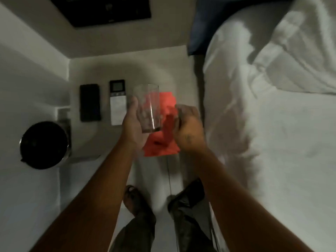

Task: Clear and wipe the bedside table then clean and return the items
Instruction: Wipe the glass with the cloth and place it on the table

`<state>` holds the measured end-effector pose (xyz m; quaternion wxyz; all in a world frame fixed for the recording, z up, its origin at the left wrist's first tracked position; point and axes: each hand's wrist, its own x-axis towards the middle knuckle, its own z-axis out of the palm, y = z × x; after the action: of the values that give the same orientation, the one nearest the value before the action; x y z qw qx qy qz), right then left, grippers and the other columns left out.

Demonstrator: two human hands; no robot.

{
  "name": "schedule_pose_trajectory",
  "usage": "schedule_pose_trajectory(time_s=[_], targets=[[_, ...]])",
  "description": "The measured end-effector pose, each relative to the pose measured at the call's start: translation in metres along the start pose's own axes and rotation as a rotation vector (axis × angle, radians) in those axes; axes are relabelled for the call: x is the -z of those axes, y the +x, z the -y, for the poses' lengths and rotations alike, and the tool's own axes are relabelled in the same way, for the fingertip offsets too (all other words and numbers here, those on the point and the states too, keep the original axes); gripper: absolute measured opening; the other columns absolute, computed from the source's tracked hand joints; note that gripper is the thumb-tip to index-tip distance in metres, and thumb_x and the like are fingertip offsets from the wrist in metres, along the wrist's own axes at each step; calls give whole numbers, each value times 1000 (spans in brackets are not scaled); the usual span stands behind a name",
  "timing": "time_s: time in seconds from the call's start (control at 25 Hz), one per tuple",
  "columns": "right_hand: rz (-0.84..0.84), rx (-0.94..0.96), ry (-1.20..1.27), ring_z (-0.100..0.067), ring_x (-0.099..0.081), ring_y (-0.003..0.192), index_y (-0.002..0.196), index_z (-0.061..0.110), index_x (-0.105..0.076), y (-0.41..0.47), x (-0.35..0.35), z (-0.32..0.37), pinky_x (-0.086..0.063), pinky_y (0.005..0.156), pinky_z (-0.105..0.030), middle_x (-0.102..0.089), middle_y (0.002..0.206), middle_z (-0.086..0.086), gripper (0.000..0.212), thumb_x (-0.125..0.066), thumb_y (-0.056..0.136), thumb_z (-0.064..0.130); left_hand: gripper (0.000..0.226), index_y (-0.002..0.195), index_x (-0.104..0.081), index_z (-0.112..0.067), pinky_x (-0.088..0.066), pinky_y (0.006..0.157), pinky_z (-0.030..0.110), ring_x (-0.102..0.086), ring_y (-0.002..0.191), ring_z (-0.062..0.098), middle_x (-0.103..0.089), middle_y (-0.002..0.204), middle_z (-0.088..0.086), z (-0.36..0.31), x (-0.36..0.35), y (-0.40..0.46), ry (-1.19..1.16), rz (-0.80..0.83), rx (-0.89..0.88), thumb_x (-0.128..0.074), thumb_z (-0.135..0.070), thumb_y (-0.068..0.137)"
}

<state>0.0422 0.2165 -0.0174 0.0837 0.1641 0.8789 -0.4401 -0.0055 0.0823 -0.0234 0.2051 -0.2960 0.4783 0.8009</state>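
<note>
A clear drinking glass [148, 108] is held above the white bedside table [172, 75], its base towards me, with my left hand [133, 124] shut around its lower part. My right hand [189, 128] grips a red cloth [163, 142] that hangs beside and under the glass, touching it. On the table's left part lie a black phone [90, 102] and a white remote [117, 104] with a small screen, side by side.
A bed with white sheets [272, 133] and a pillow [300, 51] runs along the right. A round black bin [43, 144] stands on the floor at left. A dark panel [105, 11] is on the wall above. My feet show below.
</note>
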Motion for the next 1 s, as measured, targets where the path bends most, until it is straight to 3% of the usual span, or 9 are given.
schedule_pose_trajectory(time_s=[0.16, 0.24, 0.36, 0.48, 0.6, 0.72, 0.8, 0.88, 1.0], targets=[[167, -61, -503, -41, -39, 129, 151, 14, -33, 29, -67, -8, -39, 105, -49, -38, 148, -20, 84, -64, 85, 57, 55, 120, -62, -14, -49, 65, 37, -60, 75, 32, -63, 99, 15, -7, 57, 15, 45, -13, 27, -45, -62, 98], [152, -56, -549, -42, -42, 126, 149, 14, -35, 33, -82, -4, -42, 104, -50, -39, 145, -22, 77, -64, 86, 47, 42, 98, -74, -25, -53, 70, 39, -67, 75, 29, -72, 93, 11, -3, 74, 19, 120, -52, -11, -54, -61, 92], [31, -161, 110, -41, -63, 111, 128, 6, -60, 40, -72, 12, -55, 93, -51, -64, 122, -21, 39, -62, 90, 17, 35, 94, -78, -34, -56, 86, 48, -73, 88, 30, -78, 92, 7, 0, 82, 20, 172, -171, -39, -56, -60, 88], [98, -184, 635, -20, -74, 100, 124, 26, -62, 20, -54, 43, -64, 78, -33, -75, 109, 0, 26, -58, 98, 31, 53, 126, -65, -24, -51, 103, 61, -70, 110, 36, -73, 119, 16, -3, 72, 20, 234, -207, -14, -46, -63, 94], [209, -91, 477, -23, -60, 122, 149, 28, -39, -3, -67, 64, -54, 100, -44, -53, 140, -8, 61, -36, 97, 59, 52, 132, -60, -11, -55, 100, 57, -69, 111, 34, -69, 123, 18, 3, 48, 13, 294, -120, -72, -51, -49, 98], [42, -190, 664, -36, -66, 109, 143, 17, -43, 4, -64, 64, -54, 97, -58, -61, 123, -23, 53, -26, 106, 50, 69, 112, -67, 1, -58, 81, 42, -74, 85, 28, -75, 92, 14, -7, 40, 15, 426, 34, -26, -52, -61, 87], [49, -292, 744, -29, -71, 109, 147, 21, -42, 13, -52, 54, -58, 94, -55, -67, 122, -15, 52, -25, 107, 50, 96, 118, -65, 5, -58, 90, 45, -73, 89, 34, -73, 96, 22, -20, 35, 19, 478, 226, 152, -39, -81, 85], [54, -275, 723, -24, -74, 104, 147, 20, -43, 11, -49, 41, -62, 89, -45, -73, 111, -7, 50, -27, 108, 46, 92, 117, -70, -5, -60, 92, 48, -75, 92, 32, -75, 99, 15, -24, 21, 17, 545, 157, 178, -49, -86, 77], [29, -297, 693, -18, -74, 96, 139, 15, -54, 13, -49, 36, -62, 84, -32, -74, 97, -3, 42, -32, 109, 35, 53, 86, -75, -20, -66, 69, 37, -78, 69, 20, -79, 75, 3, -20, 1, 14, 587, -136, 39, -74, -71, 72]])
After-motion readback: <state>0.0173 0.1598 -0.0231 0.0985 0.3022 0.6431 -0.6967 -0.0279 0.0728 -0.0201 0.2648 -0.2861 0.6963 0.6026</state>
